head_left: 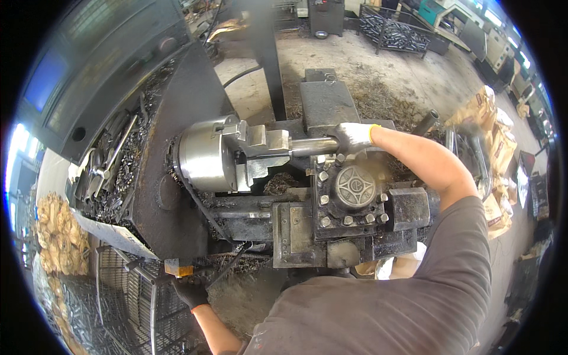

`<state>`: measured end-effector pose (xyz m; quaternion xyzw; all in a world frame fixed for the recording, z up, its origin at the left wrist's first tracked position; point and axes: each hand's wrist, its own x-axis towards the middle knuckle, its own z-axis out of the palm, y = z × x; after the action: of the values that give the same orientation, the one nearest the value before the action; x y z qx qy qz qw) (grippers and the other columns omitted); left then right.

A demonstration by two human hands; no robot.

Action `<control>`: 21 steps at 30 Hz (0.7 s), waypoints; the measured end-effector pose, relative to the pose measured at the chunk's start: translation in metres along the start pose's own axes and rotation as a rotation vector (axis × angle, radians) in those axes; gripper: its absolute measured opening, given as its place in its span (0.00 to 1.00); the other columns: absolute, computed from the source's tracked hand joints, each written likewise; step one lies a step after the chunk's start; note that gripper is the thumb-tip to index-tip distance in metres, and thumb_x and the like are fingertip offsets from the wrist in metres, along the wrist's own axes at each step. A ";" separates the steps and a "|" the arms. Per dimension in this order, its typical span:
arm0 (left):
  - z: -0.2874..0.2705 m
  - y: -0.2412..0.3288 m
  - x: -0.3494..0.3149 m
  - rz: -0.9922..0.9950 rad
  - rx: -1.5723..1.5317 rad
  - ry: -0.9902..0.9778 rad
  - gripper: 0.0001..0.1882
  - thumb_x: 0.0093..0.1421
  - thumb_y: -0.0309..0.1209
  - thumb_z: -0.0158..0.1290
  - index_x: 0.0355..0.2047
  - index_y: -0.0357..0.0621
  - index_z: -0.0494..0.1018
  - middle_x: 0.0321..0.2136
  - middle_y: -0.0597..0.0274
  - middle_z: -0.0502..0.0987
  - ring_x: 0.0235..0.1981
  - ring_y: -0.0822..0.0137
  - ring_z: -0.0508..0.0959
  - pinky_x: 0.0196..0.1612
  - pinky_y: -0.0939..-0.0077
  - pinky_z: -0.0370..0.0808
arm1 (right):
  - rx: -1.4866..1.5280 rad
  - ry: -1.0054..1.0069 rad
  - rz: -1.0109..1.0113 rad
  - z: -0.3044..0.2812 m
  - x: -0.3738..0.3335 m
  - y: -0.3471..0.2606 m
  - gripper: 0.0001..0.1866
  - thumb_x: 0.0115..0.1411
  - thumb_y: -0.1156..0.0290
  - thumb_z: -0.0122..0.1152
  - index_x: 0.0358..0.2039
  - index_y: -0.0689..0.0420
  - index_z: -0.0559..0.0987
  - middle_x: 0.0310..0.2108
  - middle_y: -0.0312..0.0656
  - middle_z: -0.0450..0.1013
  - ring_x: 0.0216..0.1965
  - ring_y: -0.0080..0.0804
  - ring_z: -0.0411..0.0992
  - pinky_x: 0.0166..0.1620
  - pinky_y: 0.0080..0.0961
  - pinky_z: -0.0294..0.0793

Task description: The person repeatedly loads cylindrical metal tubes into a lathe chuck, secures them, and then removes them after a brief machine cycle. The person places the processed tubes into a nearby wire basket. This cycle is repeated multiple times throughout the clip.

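1. Head camera view: a smooth, silver cylindrical steel bar lies level at the machine's centre, its left end against the stepped steel blocks of a round, polished silver chuck.
2. Gloved in white with a yellow cuff, the right hand has its grip wrapped around the bar's right end; some fingertips are hidden behind it.
3. Below the machine, the left hand, in a dark glove with an orange-red cuff, sits just under an amber-yellow block, near a slim dark lever; whether its grip is wide or narrow, or holding anything, one cannot tell.
4. Solid-looking and stiff, the bar would likely prove heavy, hardly fragile, and slippery if oiled; a full-palm hold around the free right end, away from the chuck, seems soundest.
5. Just in front of the bar stands a black square tool post with a round embossed cap.
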<state>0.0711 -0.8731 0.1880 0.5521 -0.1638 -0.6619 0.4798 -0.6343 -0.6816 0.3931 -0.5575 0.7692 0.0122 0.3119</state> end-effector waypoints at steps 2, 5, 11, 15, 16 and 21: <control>-0.016 0.001 0.016 0.183 0.315 -0.106 0.26 0.69 0.57 0.50 0.53 0.49 0.75 0.43 0.66 0.78 0.38 0.64 0.75 0.48 0.52 0.76 | 0.121 -0.100 0.015 -0.007 0.020 -0.014 0.43 0.65 0.57 0.69 0.76 0.55 0.61 0.32 0.48 0.83 0.28 0.33 0.80 0.31 0.33 0.80; -0.031 -0.010 0.042 0.844 0.999 -0.072 0.21 0.69 0.52 0.51 0.48 0.48 0.75 0.39 0.66 0.78 0.36 0.64 0.76 0.43 0.59 0.77 | 0.515 -0.082 -0.064 -0.015 0.061 -0.054 0.46 0.62 0.69 0.63 0.77 0.62 0.52 0.34 0.44 0.81 0.28 0.32 0.79 0.26 0.31 0.81; -0.026 -0.018 0.024 0.469 0.387 -0.077 0.20 0.72 0.48 0.53 0.51 0.46 0.76 0.38 0.62 0.77 0.38 0.65 0.78 0.37 0.63 0.80 | 0.646 0.020 0.028 -0.031 0.030 -0.115 0.49 0.62 0.71 0.64 0.80 0.51 0.50 0.61 0.56 0.73 0.44 0.43 0.82 0.44 0.43 0.87; 0.020 0.002 -0.048 1.134 0.991 0.199 0.23 0.67 0.36 0.63 0.56 0.35 0.73 0.49 0.47 0.80 0.52 0.55 0.80 0.50 0.59 0.80 | 0.367 0.568 -0.093 -0.007 -0.093 -0.120 0.35 0.62 0.70 0.65 0.71 0.59 0.71 0.62 0.51 0.77 0.47 0.36 0.83 0.51 0.34 0.85; 0.037 0.007 -0.072 1.179 0.907 0.211 0.24 0.65 0.33 0.64 0.57 0.33 0.73 0.51 0.46 0.80 0.53 0.52 0.80 0.53 0.58 0.79 | 0.352 0.725 -0.134 0.008 -0.125 -0.121 0.29 0.63 0.69 0.65 0.66 0.60 0.77 0.61 0.51 0.78 0.42 0.32 0.84 0.48 0.29 0.85; 0.199 0.068 -0.138 1.934 0.936 -0.057 0.24 0.63 0.26 0.60 0.59 0.31 0.75 0.51 0.43 0.81 0.56 0.43 0.79 0.61 0.52 0.76 | 0.414 1.005 -0.198 0.083 -0.225 -0.138 0.18 0.58 0.88 0.60 0.47 0.61 0.85 0.46 0.48 0.85 0.37 0.31 0.85 0.38 0.26 0.85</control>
<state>-0.0841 -0.8560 0.3850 0.3016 -0.7795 0.1144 0.5370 -0.4351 -0.5119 0.4827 -0.4916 0.7536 -0.4364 0.0092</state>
